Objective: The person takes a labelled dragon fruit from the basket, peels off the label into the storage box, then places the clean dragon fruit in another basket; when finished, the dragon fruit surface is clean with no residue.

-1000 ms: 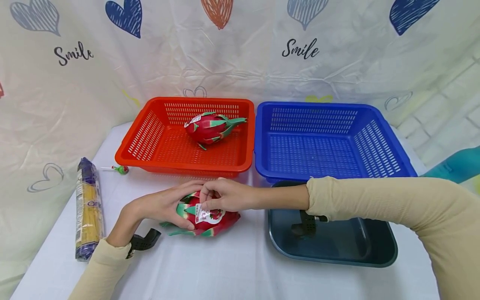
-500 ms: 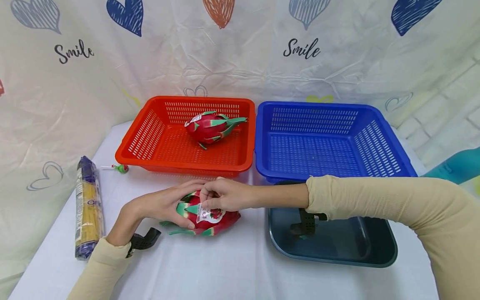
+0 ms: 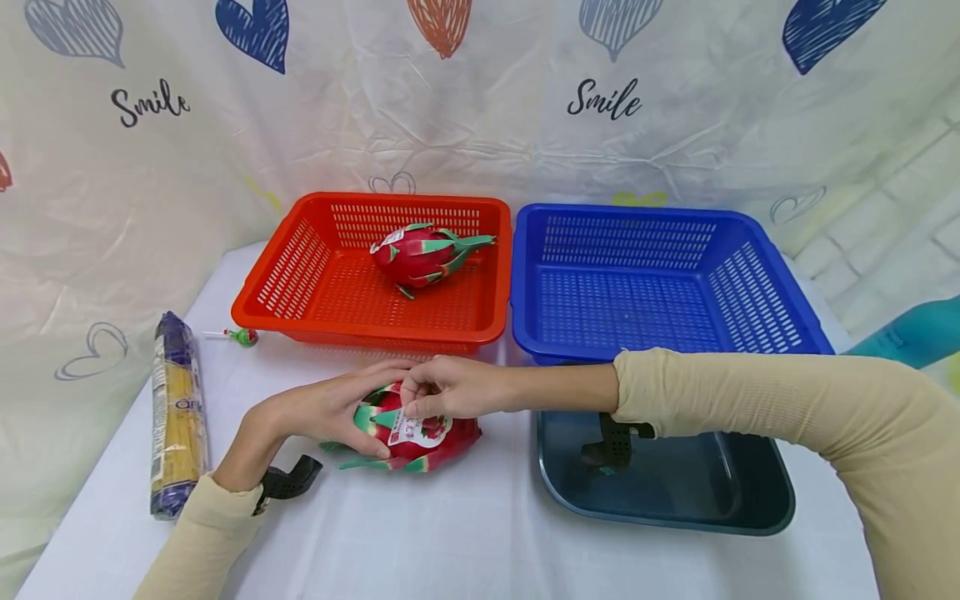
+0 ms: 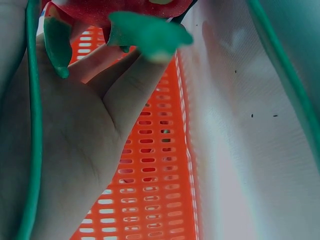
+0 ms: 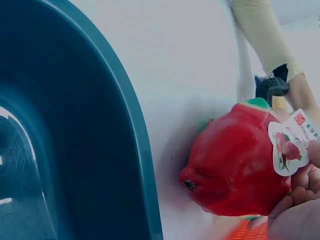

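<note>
A red dragon fruit with green scales [image 3: 459, 442] lies on the white tablecloth in front of the red basket. My left hand [image 3: 326, 414] grips its leafy end, thumb on the near side and fingers over the far side. From the right, my right hand [image 3: 461, 390] reaches across and pinches the edge of a white sticker [image 3: 408, 431] on the fruit's top. In the right wrist view the sticker [image 5: 283, 161] shows a printed fruit picture, with the thumb at its edge. The left wrist view shows the palm [image 4: 70, 140] under green leaf tips.
Another dragon fruit [image 3: 412, 258] sits in the red basket [image 3: 300, 321], beside a blue basket [image 3: 780, 275]. A dark teal tub [image 3: 667, 521] stands under the right forearm. At left lie a pasta pack [image 3: 180, 425] and a small lollipop [image 3: 243, 337]. A teal bottle [image 3: 915, 329] is at right.
</note>
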`<state>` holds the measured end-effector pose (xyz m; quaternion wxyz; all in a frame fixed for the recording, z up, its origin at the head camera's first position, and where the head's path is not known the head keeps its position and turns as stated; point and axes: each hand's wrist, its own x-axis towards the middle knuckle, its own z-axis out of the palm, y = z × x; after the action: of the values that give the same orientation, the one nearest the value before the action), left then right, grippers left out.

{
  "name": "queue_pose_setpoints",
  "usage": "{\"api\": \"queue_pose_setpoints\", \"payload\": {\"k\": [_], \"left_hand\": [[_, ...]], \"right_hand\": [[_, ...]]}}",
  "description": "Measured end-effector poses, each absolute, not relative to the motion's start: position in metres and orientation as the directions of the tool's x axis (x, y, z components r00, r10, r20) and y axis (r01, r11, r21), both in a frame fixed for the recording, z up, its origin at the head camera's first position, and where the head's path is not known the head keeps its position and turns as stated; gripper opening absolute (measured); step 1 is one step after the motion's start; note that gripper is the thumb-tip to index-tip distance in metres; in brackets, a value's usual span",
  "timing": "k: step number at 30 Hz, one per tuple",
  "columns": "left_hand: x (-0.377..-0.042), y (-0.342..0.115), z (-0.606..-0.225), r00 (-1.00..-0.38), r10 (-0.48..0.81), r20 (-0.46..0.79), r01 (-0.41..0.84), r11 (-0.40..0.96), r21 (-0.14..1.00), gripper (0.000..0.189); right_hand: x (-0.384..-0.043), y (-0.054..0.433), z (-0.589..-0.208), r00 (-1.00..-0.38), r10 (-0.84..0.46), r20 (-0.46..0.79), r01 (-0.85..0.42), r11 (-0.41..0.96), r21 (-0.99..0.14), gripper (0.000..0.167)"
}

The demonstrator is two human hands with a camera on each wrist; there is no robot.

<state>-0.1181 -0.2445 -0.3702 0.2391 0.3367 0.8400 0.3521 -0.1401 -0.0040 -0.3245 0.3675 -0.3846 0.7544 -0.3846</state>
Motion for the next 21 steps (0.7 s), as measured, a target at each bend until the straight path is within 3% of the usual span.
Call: {"api": "queue_pose_setpoints", "payload": {"k": [21], "left_hand": [[-0.1168,-0.2425,-0.3692,-0.658,0.734,-0.168,0.404,0.533,0.744,0.087]], "right_hand": [[-0.1470,0.0004,-0.3307,-0.377,-0.878,-0.294,-0.237,0.399,-0.886,0.011]]}}
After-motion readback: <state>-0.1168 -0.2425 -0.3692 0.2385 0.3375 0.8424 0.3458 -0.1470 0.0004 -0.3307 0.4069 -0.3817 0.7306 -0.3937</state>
